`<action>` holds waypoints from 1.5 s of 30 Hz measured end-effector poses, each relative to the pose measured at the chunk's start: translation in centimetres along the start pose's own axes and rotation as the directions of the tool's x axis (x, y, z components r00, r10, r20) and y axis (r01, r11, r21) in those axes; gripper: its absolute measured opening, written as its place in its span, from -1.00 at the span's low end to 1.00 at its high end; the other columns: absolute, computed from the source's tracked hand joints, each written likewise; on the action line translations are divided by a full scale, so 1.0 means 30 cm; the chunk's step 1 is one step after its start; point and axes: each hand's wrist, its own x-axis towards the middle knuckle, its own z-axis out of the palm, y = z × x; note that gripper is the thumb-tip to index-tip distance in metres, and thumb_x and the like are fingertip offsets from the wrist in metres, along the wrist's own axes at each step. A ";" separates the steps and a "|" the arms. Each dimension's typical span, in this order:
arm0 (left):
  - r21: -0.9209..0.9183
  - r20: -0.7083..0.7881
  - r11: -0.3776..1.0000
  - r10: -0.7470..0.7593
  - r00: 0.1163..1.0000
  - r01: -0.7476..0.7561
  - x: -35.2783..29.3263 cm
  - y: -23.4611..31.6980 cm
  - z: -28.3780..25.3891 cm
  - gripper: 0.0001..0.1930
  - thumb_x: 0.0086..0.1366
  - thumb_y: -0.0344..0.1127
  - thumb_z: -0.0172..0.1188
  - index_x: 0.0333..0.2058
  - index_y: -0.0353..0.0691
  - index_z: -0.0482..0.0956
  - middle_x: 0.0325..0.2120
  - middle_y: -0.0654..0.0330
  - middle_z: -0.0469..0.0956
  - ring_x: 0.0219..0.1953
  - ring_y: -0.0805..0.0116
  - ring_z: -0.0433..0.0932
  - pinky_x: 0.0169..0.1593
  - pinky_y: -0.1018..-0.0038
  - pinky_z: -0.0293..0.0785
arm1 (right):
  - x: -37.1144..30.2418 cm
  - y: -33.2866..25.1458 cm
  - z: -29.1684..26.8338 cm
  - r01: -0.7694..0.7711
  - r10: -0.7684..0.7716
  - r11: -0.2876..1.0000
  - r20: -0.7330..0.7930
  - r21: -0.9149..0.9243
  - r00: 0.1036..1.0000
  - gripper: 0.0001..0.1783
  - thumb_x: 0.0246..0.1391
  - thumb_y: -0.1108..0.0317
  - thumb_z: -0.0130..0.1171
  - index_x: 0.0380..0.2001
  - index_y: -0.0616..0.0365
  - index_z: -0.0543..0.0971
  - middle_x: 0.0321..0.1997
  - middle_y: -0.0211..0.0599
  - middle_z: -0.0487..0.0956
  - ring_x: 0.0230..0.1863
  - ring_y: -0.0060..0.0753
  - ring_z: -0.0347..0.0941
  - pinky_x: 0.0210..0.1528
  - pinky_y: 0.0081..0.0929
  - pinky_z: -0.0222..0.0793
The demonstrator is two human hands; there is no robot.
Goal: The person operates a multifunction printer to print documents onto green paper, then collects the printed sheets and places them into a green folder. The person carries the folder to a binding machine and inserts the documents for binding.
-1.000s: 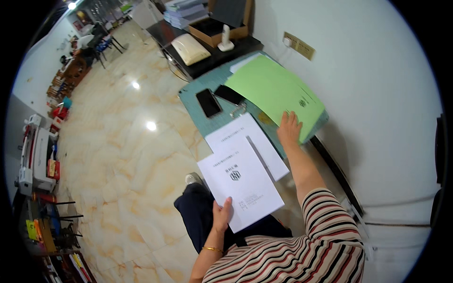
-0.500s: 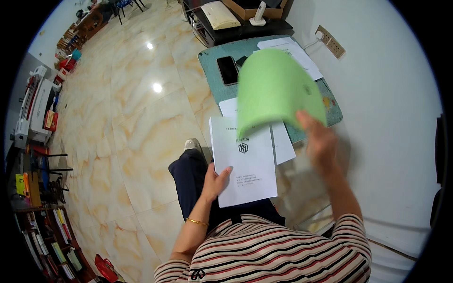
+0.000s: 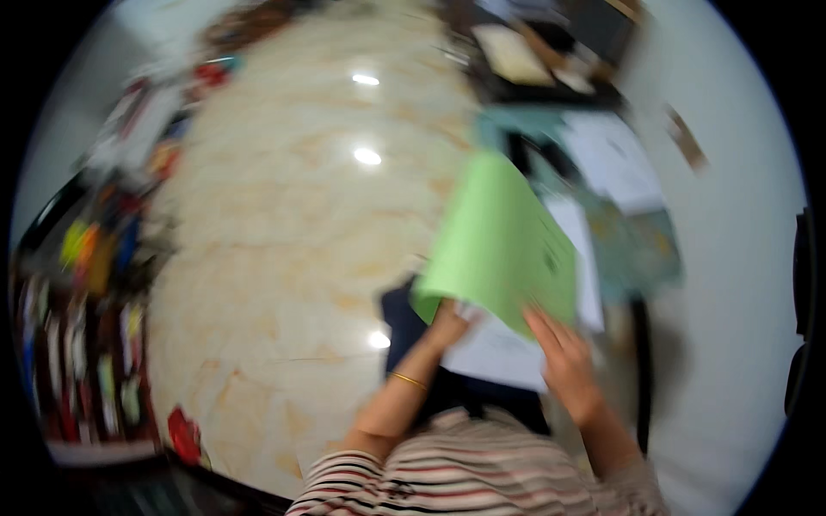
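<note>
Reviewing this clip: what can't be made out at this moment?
All in the head view:
- Left hand fingertips and their grip: hidden behind the green sheet.
- White booklet, upper part: covered by the green sheet.
- Print on the green sheet: motion blur.
- Two dark items on the table: too blurred to identify.
- Black object, far right: cut off by the dark lens rim.
</note>
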 end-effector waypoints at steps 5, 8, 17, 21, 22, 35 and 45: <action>-0.233 -0.241 0.968 0.033 0.970 -0.090 -0.196 0.086 0.230 -0.36 0.30 -0.04 0.08 0.24 -0.25 0.18 0.25 0.04 0.16 0.28 0.17 0.10 0.30 0.25 0.01 | -0.336 0.005 0.087 0.046 0.024 0.981 0.352 -0.191 0.936 -0.43 -0.08 0.40 0.13 0.10 0.14 0.39 0.13 -0.13 0.40 0.09 -0.07 0.35 0.11 -0.21 0.27; -0.065 -0.059 0.991 -0.121 0.991 0.117 -0.270 0.221 0.322 -0.37 0.29 -0.04 0.09 0.23 -0.26 0.20 0.23 0.04 0.19 0.26 0.19 0.14 0.27 0.27 0.07 | -0.308 -0.013 0.073 0.039 0.053 0.976 0.411 -0.213 0.910 -0.47 -0.02 0.21 0.18 0.06 0.12 0.42 0.12 -0.18 0.40 0.11 -0.06 0.28 0.18 -0.18 0.18; -0.595 0.300 0.725 -0.198 0.933 0.345 -0.476 0.143 0.272 -0.26 0.13 -0.25 0.24 0.22 -0.35 0.12 0.17 0.00 0.26 0.21 0.23 0.21 0.27 0.34 0.12 | -0.380 0.208 0.145 0.072 -0.041 0.994 0.342 -0.078 0.939 -0.43 -0.04 0.13 0.17 0.07 0.07 0.44 0.02 -0.17 0.44 0.05 -0.04 0.29 0.14 -0.01 0.11; -0.782 0.344 0.344 -0.458 0.820 0.520 -0.448 0.459 0.179 -0.58 0.18 -0.19 0.27 -0.02 -0.21 0.45 -0.37 0.21 0.55 -0.51 0.53 0.49 -0.48 0.65 0.47 | -0.374 0.259 0.182 0.084 -0.063 0.996 0.375 -0.039 0.925 -0.41 -0.07 0.12 0.18 0.08 0.01 0.44 0.04 -0.17 0.42 0.06 -0.02 0.28 0.12 -0.04 0.12; -0.735 0.329 0.351 -0.563 0.758 0.580 -0.460 0.377 0.237 -0.58 0.18 -0.16 0.27 -0.04 -0.22 0.46 -0.43 0.19 0.55 -0.57 0.50 0.48 -0.51 0.62 0.47 | -0.388 0.256 0.187 0.109 -0.097 0.994 0.394 -0.009 0.914 -0.40 -0.08 0.11 0.19 0.09 0.00 0.44 0.04 -0.18 0.42 0.06 -0.02 0.28 0.12 -0.03 0.12; -0.486 0.281 0.528 -0.660 0.697 0.697 -0.398 0.476 0.163 -0.58 0.14 -0.04 0.23 -0.33 -0.39 0.56 -0.67 0.18 0.49 -0.67 0.43 0.36 -0.60 0.44 0.25 | -0.321 0.342 0.175 -0.336 0.306 0.930 0.197 0.147 0.932 -0.47 0.01 0.04 0.12 0.06 -0.04 0.44 0.18 -0.19 0.34 0.18 -0.02 0.21 0.15 0.00 0.12; -0.821 0.104 0.485 -0.394 0.913 0.302 -0.376 0.622 -0.048 -0.67 0.20 -0.27 0.18 -0.15 -0.41 0.50 -0.43 0.11 0.58 -0.55 0.41 0.53 -0.56 0.55 0.53 | -0.157 0.396 0.030 -0.479 0.545 -0.026 0.414 0.878 0.729 -0.52 0.06 0.17 0.06 0.05 0.13 0.44 0.16 -0.13 0.35 0.19 -0.07 0.23 0.16 -0.05 0.14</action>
